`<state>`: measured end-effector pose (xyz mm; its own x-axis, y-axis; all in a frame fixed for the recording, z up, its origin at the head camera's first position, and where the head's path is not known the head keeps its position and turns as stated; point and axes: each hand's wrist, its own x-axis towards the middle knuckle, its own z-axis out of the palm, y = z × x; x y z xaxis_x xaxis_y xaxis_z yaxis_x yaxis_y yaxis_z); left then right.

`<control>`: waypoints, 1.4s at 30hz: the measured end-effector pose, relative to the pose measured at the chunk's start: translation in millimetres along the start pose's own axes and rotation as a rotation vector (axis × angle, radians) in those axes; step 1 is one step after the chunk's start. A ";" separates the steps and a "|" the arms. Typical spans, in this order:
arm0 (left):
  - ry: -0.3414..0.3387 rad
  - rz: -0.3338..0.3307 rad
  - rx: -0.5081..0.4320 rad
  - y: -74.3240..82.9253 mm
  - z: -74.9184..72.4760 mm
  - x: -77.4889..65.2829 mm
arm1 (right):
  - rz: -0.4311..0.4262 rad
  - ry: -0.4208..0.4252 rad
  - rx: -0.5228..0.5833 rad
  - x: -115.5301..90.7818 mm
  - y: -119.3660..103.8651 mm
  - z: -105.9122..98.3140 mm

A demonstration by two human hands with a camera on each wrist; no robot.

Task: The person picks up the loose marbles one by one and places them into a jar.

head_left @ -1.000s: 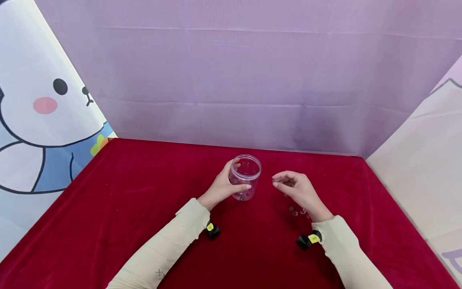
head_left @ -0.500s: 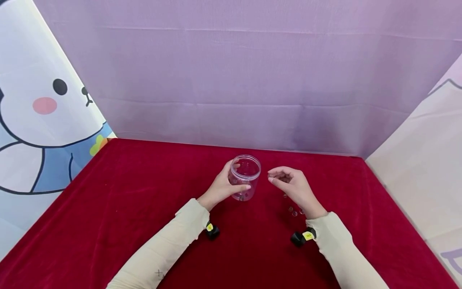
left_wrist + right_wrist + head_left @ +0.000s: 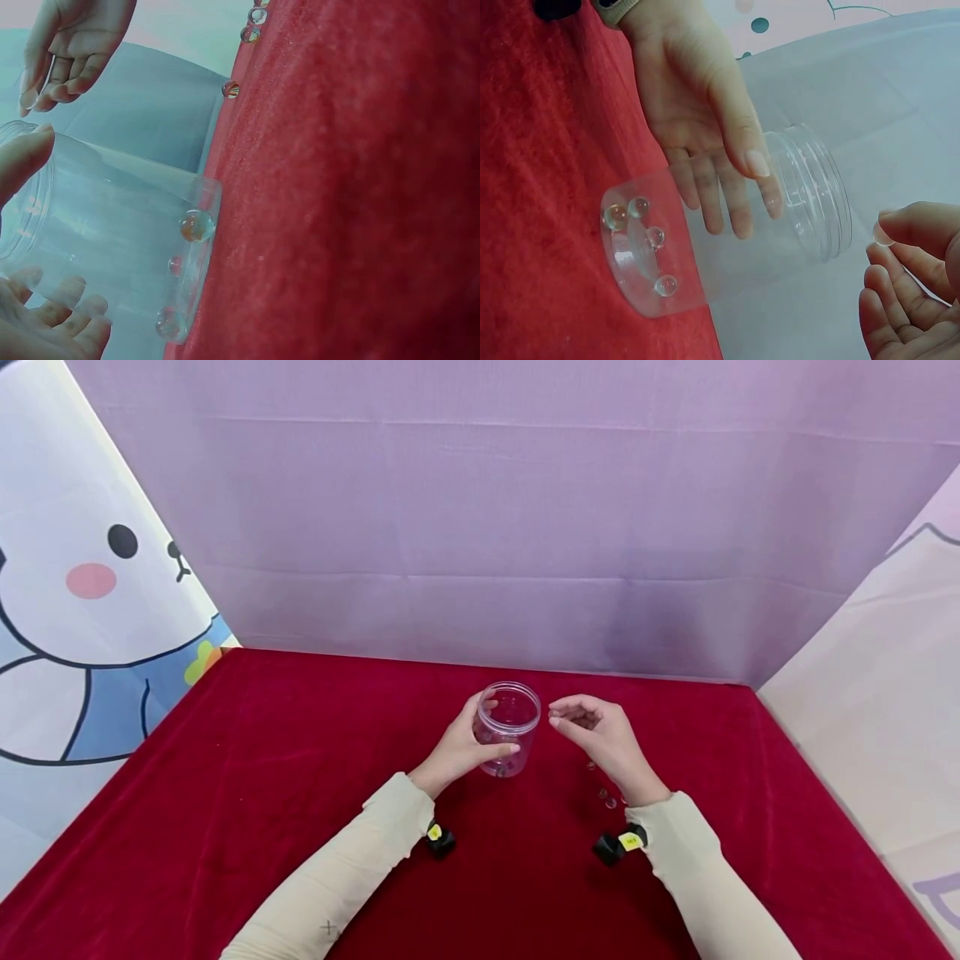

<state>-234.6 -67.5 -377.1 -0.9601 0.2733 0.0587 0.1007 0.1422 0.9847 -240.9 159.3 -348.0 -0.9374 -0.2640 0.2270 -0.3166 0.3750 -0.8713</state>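
Note:
A clear plastic jar (image 3: 512,728) stands upright and lidless on the red cloth in the head view. My left hand (image 3: 457,747) grips its left side, thumb across the front and fingers behind. Several glass marbles (image 3: 666,286) lie on the jar's bottom in the right wrist view. My right hand (image 3: 603,737) is just right of the jar's mouth, at about rim height and apart from it. Between its thumb and forefinger it pinches a clear marble (image 3: 883,235), which the head view hardly shows.
Several loose marbles (image 3: 611,802) lie on the red cloth (image 3: 300,827), below and to the right of the jar, partly hidden by the right wrist. A lilac curtain (image 3: 480,527) hangs behind the table. Printed cloths hang at the left (image 3: 45,610) and right.
My right hand has moved left and slightly up and away, closer to the jar's rim, with the marble. The left hand and the jar have stayed in place.

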 end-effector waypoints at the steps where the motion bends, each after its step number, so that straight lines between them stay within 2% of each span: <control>1: -0.001 -0.001 0.000 -0.1 -0.1 -0.2 | -0.003 0.001 0.000 0.7 -0.8 0.7; 4: -0.003 0.000 -0.001 -0.6 -0.4 -0.3 | -0.003 0.003 0.006 2.2 -4.1 2.6; 9: -0.009 0.008 -0.001 -1.4 -0.7 0.1 | -0.004 0.000 0.000 -0.7 -23.5 5.6; 11: -0.010 0.004 0.003 -1.3 -1.0 0.1 | -0.004 0.002 -0.002 1.0 -22.7 6.7; 15: -0.007 -0.004 0.007 0.1 -1.2 0.4 | 0.000 0.007 0.024 8.9 -6.3 7.8; 28: 0.003 -0.001 0.035 1.1 -0.1 -0.3 | -0.008 0.013 0.051 17.6 -3.7 14.2; 37: -0.003 0.000 0.019 -0.4 -0.6 0.3 | -0.049 0.020 0.102 20.0 -2.0 19.2; 42: -0.007 -0.004 0.003 -0.7 -1.0 0.4 | -0.033 0.017 0.112 20.4 -2.6 21.2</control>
<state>-235.2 -68.5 -377.7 -0.9587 0.2793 0.0541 0.0981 0.1461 0.9844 -256.1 134.1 -350.3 -0.9294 -0.2591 0.2627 -0.3298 0.2643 -0.9063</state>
